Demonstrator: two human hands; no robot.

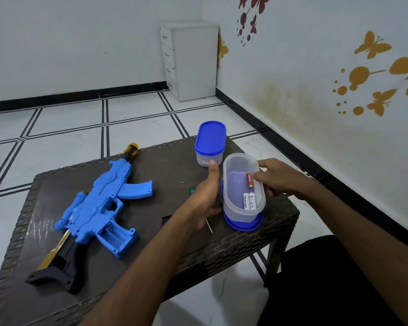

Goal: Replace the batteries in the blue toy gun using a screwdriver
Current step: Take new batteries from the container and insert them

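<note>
— Reaching into that open tub [244,184], is he? Right hand [278,177] is at the rim, fingers [260,177] pinching the red battery [249,181], I'd say.

— Looks so. Left hand [207,196] steadies the tub's side, thumb up, fingers wrapped round the wall. Two white batteries [250,201] lie at the bottom.

— And the toy gun [99,208]?

— Flat on the counter [174,245], well left, battery bay [114,235] open and seemingly empty. Screwdriver [210,228] lies mostly hidden under his left wrist.

— What worries you?

— The tub sits on its own lid [243,225] near the counter's edge; a tug could tip it off. That tiny screw [182,183] lying loose could roll away, too. And mixing spent cells with fresh ones.

— The shut tub [209,143] behind?

— Can't see inside.
</note>
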